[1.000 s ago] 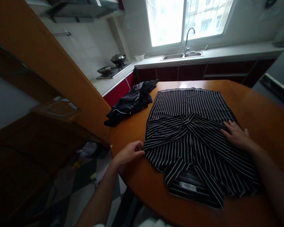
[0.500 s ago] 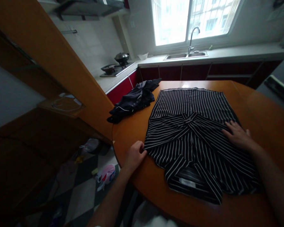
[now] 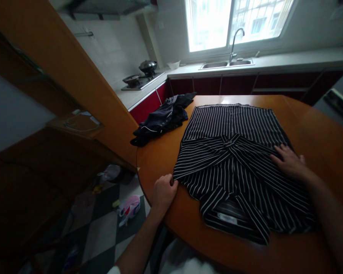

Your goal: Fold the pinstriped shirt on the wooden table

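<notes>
A black shirt with white stripes [image 3: 237, 121] lies spread on the wooden table [image 3: 326, 137], its collar and white label toward me. Both sleeves are folded inward and meet near the middle of the body. At the shirt's left edge, my left hand [image 3: 163, 192] is closed, thumb and fingers pinching the fabric at the corner of the folded sleeve. My right hand [image 3: 290, 161] rests flat with fingers spread on the right sleeve, near the shirt's right edge.
A crumpled dark garment [image 3: 165, 118] lies at the table's far left edge. Beyond are a stove with pans [image 3: 147, 68] and a sink [image 3: 217, 65] below the window. Plastic bags [image 3: 130, 207] sit on the checkered floor. A wooden partition [image 3: 103, 87] stands on the left.
The camera view has shifted slightly. Both hands and the shirt stay in nearly the same places.
</notes>
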`<state>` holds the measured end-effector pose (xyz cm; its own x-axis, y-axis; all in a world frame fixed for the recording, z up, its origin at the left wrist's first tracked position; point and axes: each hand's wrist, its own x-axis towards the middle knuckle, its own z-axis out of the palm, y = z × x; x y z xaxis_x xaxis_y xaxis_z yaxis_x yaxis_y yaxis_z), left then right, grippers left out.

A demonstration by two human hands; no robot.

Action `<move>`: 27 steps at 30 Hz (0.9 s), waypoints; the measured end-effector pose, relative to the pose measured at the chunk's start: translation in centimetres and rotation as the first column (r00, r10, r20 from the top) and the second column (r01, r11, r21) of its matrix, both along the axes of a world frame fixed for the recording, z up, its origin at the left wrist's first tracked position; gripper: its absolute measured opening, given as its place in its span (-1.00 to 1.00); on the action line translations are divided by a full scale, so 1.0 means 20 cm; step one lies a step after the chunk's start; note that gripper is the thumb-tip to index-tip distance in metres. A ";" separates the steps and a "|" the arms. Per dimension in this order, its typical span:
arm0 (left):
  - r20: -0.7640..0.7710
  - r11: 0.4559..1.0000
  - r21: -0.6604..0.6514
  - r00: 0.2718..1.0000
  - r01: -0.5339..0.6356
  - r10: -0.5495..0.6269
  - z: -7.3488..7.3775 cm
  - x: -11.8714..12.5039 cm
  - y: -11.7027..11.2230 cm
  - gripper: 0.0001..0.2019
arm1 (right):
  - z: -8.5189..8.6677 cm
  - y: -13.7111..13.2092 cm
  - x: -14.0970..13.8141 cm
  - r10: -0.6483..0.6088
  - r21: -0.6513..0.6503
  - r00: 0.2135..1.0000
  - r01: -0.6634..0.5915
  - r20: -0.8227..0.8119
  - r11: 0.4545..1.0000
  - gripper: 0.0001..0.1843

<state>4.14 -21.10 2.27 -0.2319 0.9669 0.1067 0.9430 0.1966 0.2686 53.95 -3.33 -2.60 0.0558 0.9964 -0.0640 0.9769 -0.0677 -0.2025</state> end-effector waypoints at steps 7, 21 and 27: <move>-0.065 0.998 0.060 0.998 0.018 -0.014 0.00 0.01 -0.02 -0.81 | -0.01 0.00 0.01 0.003 0.012 1.000 -0.003 0.017 1.000 -0.22; 0.223 0.977 0.186 0.964 0.107 -0.148 -0.03 0.00 -0.02 -0.80 | -0.03 0.02 0.02 0.012 0.011 1.000 -0.012 -0.016 1.000 -0.22; 0.228 0.960 0.226 0.949 0.168 -0.220 -0.06 -0.02 -0.07 -0.76 | -0.04 0.01 0.02 0.002 0.014 1.000 -0.002 -0.015 1.000 -0.26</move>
